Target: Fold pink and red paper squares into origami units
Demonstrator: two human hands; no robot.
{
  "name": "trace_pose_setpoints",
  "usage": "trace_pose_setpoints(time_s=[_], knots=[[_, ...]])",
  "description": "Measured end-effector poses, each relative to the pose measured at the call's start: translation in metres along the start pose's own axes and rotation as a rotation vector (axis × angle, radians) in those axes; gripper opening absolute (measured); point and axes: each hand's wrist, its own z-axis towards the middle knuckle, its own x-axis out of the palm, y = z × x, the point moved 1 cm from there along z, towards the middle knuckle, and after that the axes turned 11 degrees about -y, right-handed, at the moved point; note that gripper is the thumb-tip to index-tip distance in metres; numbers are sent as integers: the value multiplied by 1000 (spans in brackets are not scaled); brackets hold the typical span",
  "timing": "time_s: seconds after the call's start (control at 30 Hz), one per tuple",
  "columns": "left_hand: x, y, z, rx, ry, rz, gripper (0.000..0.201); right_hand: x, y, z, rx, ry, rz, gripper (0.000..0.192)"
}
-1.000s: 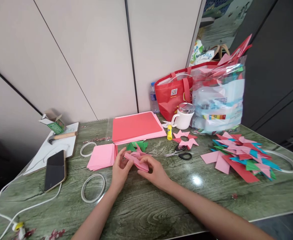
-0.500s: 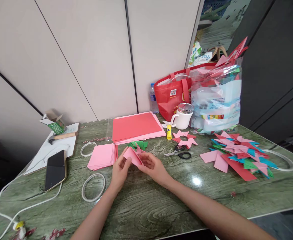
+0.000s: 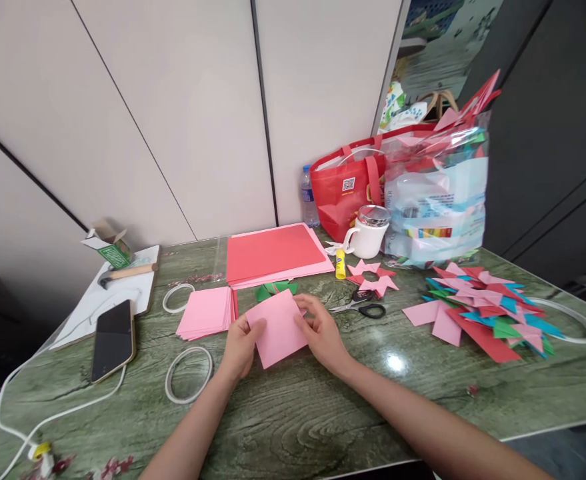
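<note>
A square of pink paper [image 3: 279, 328] is held up flat between both hands above the table. My left hand [image 3: 243, 341] pinches its left corner, thumb on the front. On the opposite side, my right hand [image 3: 321, 331] grips the right edge, its thumb also on the front face. Behind the paper lies a green folded paper piece [image 3: 277, 289], partly covered. Left of my left hand rests a stack of pink paper squares [image 3: 205, 311]. Black-handled scissors [image 3: 360, 306] lie beyond my right hand, near a pink and red folded paper ring [image 3: 373, 277].
Large red sheets [image 3: 275, 253] lie at the back. A yellow glue stick [image 3: 341, 265] and white mug [image 3: 367, 233] stand near the red bag [image 3: 340, 193]. Folded paper pieces [image 3: 487, 300] pile up at right. Tape rolls [image 3: 171, 393], a phone [image 3: 114, 339] and a hammer [image 3: 127, 271] lie left.
The pink paper, folded over half a second ago, is now opened out into a flat square. My right hand has shifted slightly and grips its right edge.
</note>
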Motion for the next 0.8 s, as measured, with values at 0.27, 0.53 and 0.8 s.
trace_pose_setpoints(time_s=[0.27, 0.53, 0.8], knots=[[-4, -5, 4, -74, -48, -51, 42, -3, 4, 8, -176, 203, -58, 30], [-3, -3, 2, -93, 46, 25, 41, 0, 1, 4, -246, 238, -108, 16], [7, -9, -7, -95, 315, -117, 68, -3, 0, 6, -110, -39, -196, 17]])
